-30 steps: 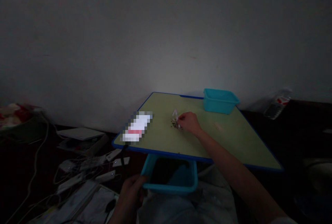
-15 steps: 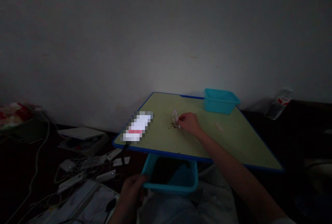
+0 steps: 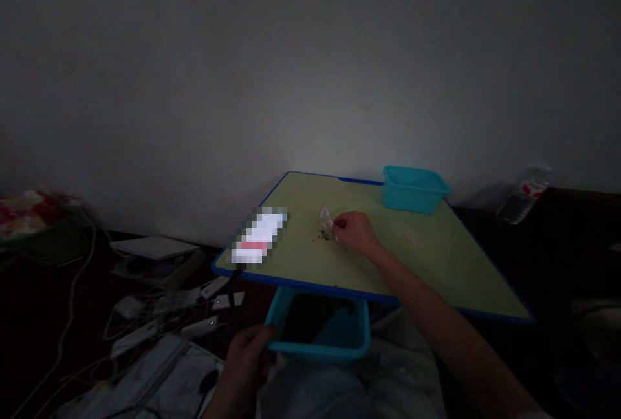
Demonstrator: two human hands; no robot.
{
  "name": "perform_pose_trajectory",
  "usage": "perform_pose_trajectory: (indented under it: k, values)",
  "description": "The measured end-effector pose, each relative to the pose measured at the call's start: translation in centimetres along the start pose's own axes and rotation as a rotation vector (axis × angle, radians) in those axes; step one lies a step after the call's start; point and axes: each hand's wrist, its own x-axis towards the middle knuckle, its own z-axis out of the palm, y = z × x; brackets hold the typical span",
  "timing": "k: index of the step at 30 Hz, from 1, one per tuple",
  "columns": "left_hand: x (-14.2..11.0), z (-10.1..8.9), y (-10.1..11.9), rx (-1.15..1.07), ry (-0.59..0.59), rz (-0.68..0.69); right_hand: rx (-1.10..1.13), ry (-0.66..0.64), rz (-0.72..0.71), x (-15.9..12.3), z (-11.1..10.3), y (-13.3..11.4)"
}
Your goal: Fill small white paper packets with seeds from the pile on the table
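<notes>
The left hand (image 3: 248, 354) pinches the left rim of the near blue basin (image 3: 317, 349), which has dark contents. Beyond it, on the counter (image 3: 301, 264), the right hand (image 3: 356, 233) is pinching a small clear plastic bag (image 3: 326, 218) above small dark bits (image 3: 323, 235). Farther back, at the right, stands another blue basin (image 3: 412, 198).

The room is dim, with a soft glow on the middle of the wall (image 3: 339, 96) and dark corners. The pixelated phone (image 3: 259, 236) shines brightest. Floor clutter (image 3: 169, 302) sinks into shadow, and fine detail looks soft and grainy.
</notes>
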Motion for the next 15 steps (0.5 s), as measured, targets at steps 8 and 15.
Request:
perform_pose_trajectory:
  k: [8,15]
  values:
    - [0.20,0.04,-0.36,-0.030,-0.013,0.005,0.035,0.002,-0.021,-0.08,-0.31,-0.31]
    - [0.22,0.17,-0.24,-0.044,-0.021,-0.003,0.077,-0.033,-0.049,-0.13,-0.32,-0.43]
